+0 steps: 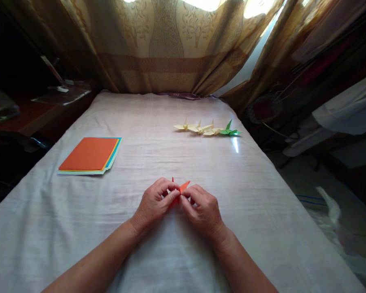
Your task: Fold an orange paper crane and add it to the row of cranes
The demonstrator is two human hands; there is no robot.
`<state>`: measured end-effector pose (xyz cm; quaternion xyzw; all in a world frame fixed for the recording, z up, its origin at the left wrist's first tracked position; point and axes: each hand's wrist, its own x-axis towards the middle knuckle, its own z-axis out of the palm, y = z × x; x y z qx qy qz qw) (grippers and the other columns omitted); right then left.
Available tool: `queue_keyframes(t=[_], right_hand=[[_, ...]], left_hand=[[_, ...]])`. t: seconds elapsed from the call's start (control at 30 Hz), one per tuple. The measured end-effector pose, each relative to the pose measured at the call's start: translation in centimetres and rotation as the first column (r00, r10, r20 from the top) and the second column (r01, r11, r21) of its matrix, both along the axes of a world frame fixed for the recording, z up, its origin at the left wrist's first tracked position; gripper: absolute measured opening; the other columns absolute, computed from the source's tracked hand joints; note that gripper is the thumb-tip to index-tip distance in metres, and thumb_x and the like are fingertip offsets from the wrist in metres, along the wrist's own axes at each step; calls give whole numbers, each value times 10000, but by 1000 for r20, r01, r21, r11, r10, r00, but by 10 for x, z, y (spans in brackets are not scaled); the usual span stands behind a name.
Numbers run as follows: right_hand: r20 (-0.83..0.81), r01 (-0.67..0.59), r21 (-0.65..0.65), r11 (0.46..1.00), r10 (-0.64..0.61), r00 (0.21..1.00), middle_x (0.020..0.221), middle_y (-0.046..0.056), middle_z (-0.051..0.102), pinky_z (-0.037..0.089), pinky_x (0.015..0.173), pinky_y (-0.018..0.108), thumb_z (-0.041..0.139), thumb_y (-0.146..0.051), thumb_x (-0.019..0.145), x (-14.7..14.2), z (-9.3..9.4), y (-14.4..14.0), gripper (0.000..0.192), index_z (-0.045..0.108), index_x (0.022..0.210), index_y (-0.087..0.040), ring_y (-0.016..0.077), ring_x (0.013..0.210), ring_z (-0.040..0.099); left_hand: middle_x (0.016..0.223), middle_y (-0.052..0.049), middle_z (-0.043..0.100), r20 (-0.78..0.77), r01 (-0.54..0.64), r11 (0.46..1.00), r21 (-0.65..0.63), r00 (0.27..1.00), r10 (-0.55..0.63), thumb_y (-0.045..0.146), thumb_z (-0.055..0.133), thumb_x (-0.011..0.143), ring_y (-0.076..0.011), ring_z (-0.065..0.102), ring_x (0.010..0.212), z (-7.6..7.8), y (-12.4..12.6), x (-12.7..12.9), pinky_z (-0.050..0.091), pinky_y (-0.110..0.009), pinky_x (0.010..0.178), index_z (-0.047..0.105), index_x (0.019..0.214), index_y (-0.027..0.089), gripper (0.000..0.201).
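An orange-red origami crane [184, 186] is between my two hands, near the middle of the cloth-covered surface. My left hand [159, 198] pinches it from the left with thumb and fingertips. From the right, my right hand [203, 206] pinches its other side, thumb against the fingers. One pointed wing or flap rises between the hands, and a thin tip stands up behind my left fingers. Most of the crane's body is hidden by my fingers.
Several cream cranes [198, 128] and a green crane [229, 130] stand in a row at the back right. To the left lies a stack of coloured paper squares [90, 154], orange on top. Beyond the far edge hangs a patterned curtain [164, 40]. A wooden desk [33, 118] is at left.
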<state>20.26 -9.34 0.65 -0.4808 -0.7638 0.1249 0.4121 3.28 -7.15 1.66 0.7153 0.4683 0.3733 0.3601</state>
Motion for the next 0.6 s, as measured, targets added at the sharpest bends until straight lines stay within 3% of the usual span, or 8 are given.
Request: queue_keyframes(t=[0.27, 0.47, 0.6], right_hand=[[19, 6, -21, 1000, -5, 1000, 725, 2, 610, 417, 588, 211, 540, -180, 911, 1, -2, 0, 134, 595, 794, -213, 116, 634, 557], [131, 25, 42, 999, -31, 991, 717, 8, 600, 421, 648, 232, 514, -176, 919, 2, 1, 0, 174, 585, 764, -212, 131, 662, 571], [82, 26, 35, 999, -29, 996, 713, 4, 590, 419, 620, 226, 510, -155, 913, 2, 1, 0, 166, 583, 774, -209, 125, 637, 554]], left_hand=[[752, 7, 605, -123, 21, 997, 80, 992, -11, 230, 577, 887, -128, 575, 707, 0, 2, -7, 457, -228, 659, 648, 785, 204, 127], [849, -3, 610, -375, 113, 968, 224, 927, -22, 218, 517, 938, -130, 603, 735, 3, -2, -9, 455, -212, 650, 637, 874, 213, 135], [848, 8, 604, -405, 122, 974, 189, 914, -36, 224, 563, 920, -121, 596, 712, 5, -2, -9, 448, -210, 644, 646, 922, 225, 83]])
